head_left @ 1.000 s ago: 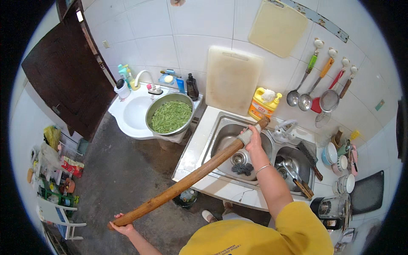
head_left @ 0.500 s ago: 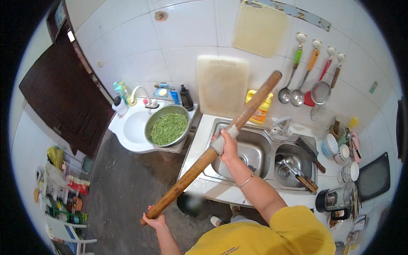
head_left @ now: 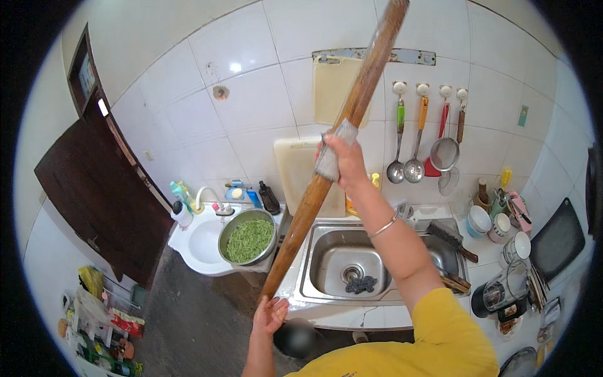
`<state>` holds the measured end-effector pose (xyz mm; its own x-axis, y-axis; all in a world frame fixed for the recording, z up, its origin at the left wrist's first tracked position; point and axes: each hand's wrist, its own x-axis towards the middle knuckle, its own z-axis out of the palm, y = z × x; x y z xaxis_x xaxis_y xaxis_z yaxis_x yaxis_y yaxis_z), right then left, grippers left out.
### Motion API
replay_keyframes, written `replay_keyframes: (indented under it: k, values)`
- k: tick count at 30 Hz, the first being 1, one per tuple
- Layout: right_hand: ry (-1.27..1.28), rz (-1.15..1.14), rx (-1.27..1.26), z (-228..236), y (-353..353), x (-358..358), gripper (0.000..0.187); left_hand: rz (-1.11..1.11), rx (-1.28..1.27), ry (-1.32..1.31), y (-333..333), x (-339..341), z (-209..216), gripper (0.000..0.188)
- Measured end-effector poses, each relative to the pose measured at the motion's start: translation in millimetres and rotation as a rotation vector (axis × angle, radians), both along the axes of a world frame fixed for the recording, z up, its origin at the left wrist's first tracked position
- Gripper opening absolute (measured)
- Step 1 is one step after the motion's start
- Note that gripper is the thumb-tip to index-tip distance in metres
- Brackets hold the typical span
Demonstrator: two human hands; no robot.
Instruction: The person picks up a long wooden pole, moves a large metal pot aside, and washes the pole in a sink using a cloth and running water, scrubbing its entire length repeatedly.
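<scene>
A long wooden rolling pin (head_left: 303, 217) slants up in front of me, from low at the middle left to the top edge. My right hand (head_left: 346, 160) is closed round its middle through a grey-white cloth (head_left: 331, 151) wrapped on the wood. At the pin's lower end is my left hand (head_left: 271, 315), palm up with fingers spread, touching or just beside the tip. Below the right forearm lies a steel double sink (head_left: 320, 256) with a dark scrubber (head_left: 361, 284) in its left basin. The forearm hides part of the right basin.
A metal bowl (head_left: 274, 244) of cut green vegetable pieces (head_left: 249, 240) stands on the white washbasin (head_left: 204, 244). Ladles (head_left: 395, 171) and a strainer (head_left: 445, 154) hang on the tiled wall. Bowls (head_left: 479, 218) and a clear jug (head_left: 502, 292) crowd the right counter. A cutting board (head_left: 294, 173) leans behind.
The rolling pin has swung steeper and risen, its top leaving the picture. My right hand has gone up with it. My left hand has loosened from the lower end, fingers spreading.
</scene>
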<state>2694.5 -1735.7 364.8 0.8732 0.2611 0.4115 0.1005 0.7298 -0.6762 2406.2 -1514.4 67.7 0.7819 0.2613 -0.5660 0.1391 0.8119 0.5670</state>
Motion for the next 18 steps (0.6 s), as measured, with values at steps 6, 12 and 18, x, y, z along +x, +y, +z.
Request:
replay_keyframes:
  k: [6, 12, 18]
  values:
    - [-0.248, -0.034, -0.202, 29.2, -35.8, 24.9, 0.023, -0.198, 0.627, -0.159, -13.7, 44.4, 116.7, 0.057]
    - [-0.495, -0.295, -0.709, -76.4, -16.8, 35.4, 0.043, -0.043, 1.113, -0.582, -39.8, 116.8, 228.3, 0.070]
    - [-0.467, -0.092, -0.869, -154.6, 5.7, 29.0, 0.053, 0.080, 0.972, -0.603, -76.4, 188.0, 261.4, 0.077]
